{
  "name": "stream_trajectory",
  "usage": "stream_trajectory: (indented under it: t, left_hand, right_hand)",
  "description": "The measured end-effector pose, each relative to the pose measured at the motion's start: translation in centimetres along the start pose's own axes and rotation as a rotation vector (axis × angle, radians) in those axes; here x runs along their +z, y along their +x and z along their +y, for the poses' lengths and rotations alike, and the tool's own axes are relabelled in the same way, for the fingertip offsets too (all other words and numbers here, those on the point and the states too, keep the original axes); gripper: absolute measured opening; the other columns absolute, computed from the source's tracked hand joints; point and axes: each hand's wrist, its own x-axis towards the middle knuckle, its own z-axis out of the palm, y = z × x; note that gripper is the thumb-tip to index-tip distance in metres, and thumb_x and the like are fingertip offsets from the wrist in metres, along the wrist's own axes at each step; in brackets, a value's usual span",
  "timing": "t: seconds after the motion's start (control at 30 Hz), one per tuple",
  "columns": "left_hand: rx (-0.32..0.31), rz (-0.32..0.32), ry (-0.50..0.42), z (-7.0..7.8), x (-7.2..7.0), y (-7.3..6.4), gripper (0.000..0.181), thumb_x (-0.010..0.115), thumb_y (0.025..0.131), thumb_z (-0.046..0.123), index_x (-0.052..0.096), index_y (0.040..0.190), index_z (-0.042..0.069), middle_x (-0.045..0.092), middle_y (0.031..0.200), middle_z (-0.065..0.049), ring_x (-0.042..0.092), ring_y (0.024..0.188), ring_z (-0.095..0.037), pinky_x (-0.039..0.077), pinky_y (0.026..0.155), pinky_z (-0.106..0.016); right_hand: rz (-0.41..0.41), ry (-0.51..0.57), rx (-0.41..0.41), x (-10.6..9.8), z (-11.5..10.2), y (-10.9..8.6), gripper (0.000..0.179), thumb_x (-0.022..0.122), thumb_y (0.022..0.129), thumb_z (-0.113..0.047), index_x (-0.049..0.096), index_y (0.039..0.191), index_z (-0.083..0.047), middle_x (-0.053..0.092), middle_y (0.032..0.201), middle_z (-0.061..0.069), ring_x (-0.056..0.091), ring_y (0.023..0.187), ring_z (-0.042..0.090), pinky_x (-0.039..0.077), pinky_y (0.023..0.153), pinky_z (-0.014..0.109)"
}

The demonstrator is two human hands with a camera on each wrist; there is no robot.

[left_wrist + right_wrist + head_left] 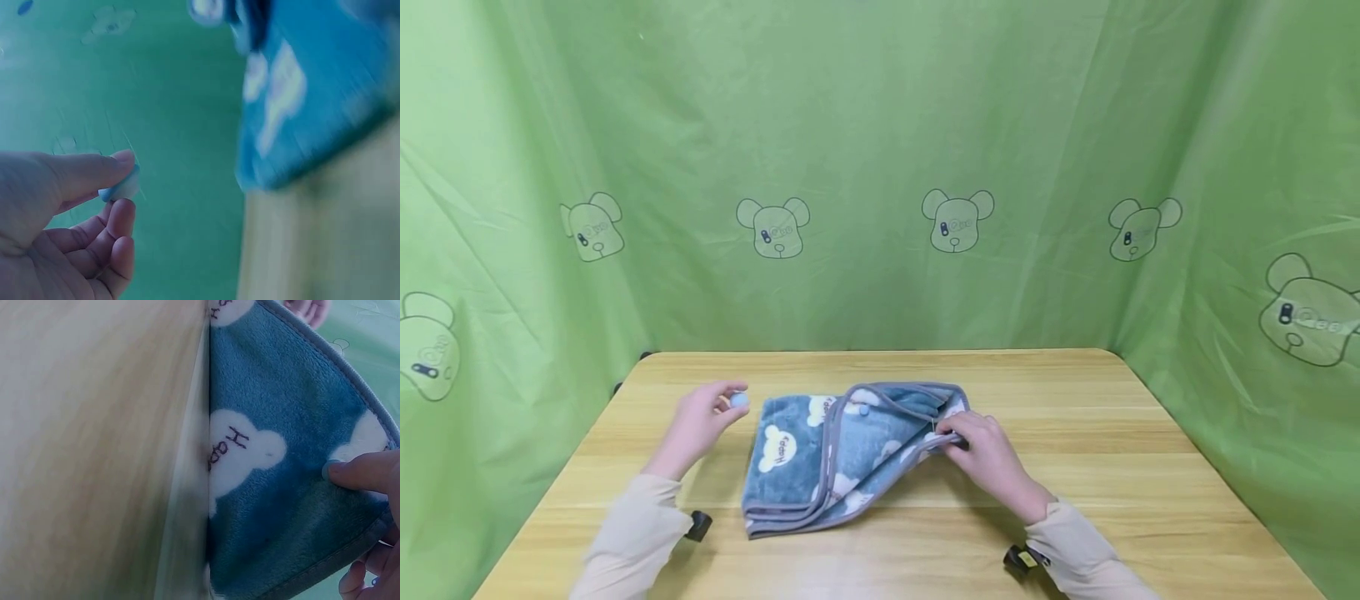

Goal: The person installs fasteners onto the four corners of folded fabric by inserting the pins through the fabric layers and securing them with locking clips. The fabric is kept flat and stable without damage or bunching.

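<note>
A teal fleece blanket [793, 446] with white bear-head patches and a grey-purple border lies folded on the table. Its right part is lifted into loose layers. With thumb and fingers, my right hand [988, 458] pinches the border at the right corner; the right wrist view shows the thumb [362, 472] on top of the fabric. My left hand [700, 421] is off the blanket's left side, holding a small light-blue rounded piece [739, 400] between thumb and fingertip [122, 215]. A small blue round spot [863, 410] shows on the blanket's upper fold.
The wooden table [1150, 500] extends around the blanket on all sides. Green curtains [865, 108] printed with bear outlines hang behind it and at both sides. Black wrist devices [698, 526] sit on both sleeves.
</note>
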Motion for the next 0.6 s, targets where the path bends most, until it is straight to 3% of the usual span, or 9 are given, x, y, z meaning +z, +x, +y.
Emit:
stream_trajectory:
  t: [0.27,0.6]
  left_hand:
    - [0.092,0.043,-0.071,4.6,2.2,2.1,0.035,0.074,0.085,0.018,0.068,0.117,0.003,0.068,0.089,-0.010,0.063,0.077,-0.017,0.052,0.070,-0.029]
    - [0.168,0.021,-0.240,10.0,6.5,4.4,0.029,0.072,0.087,0.021,0.071,0.112,0.006,0.072,0.098,-0.009,0.064,0.078,-0.016,0.053,0.071,-0.026]
  right_hand:
    - [-0.002,-0.001,-0.006,0.1,0.1,0.0,0.027,0.083,0.066,-0.005,0.069,0.086,-0.018,0.072,0.089,-0.002,0.066,0.083,0.015,0.045,0.069,0.027]
    - [0.043,-0.002,-0.060,0.3,0.4,0.0,0.030,0.082,0.062,-0.002,0.068,0.085,-0.017,0.071,0.085,-0.002,0.064,0.079,0.015,0.042,0.065,0.025]
